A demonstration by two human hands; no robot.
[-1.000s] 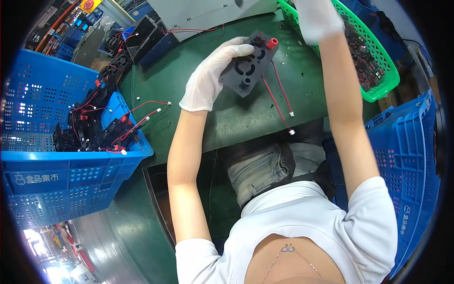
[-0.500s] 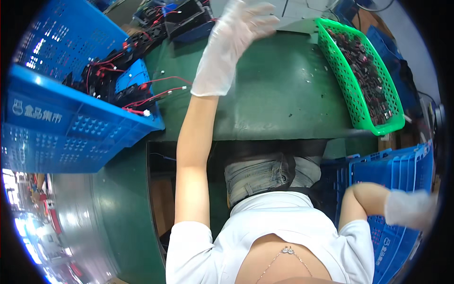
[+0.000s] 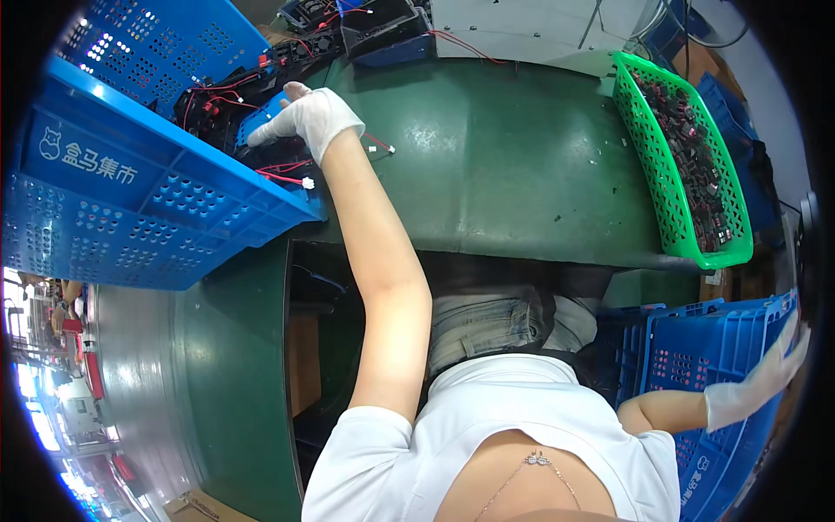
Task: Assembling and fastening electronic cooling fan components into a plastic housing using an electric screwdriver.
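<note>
My left hand (image 3: pixel 306 120), in a thin white glove, reaches to the far left over the blue crate (image 3: pixel 156 204). Its thumb stands apart from the stretched fingers. Just under it lie black fan-like units (image 3: pixel 204 122) with red wires; the fingertips are close to them, and I cannot tell whether they touch. A white wire connector (image 3: pixel 307 183) hangs at the crate's near corner. At the far right, my gloved right hand (image 3: pixel 761 383) is by the edge of another blue crate (image 3: pixel 696 348), fingers extended and apart, with nothing visible in them.
A green basket (image 3: pixel 674 209) filled with small dark parts stands at the right of the green-topped table (image 3: pixel 496 174). Black boxes (image 3: pixel 378 30) and a pale machine panel (image 3: pixel 522 30) line the back. Small scraps lie on the tabletop.
My left hand has swung left and nearer, from above the back of the table to the blue crate. My right hand has moved slightly, its fingers now pointing upward in view.
</note>
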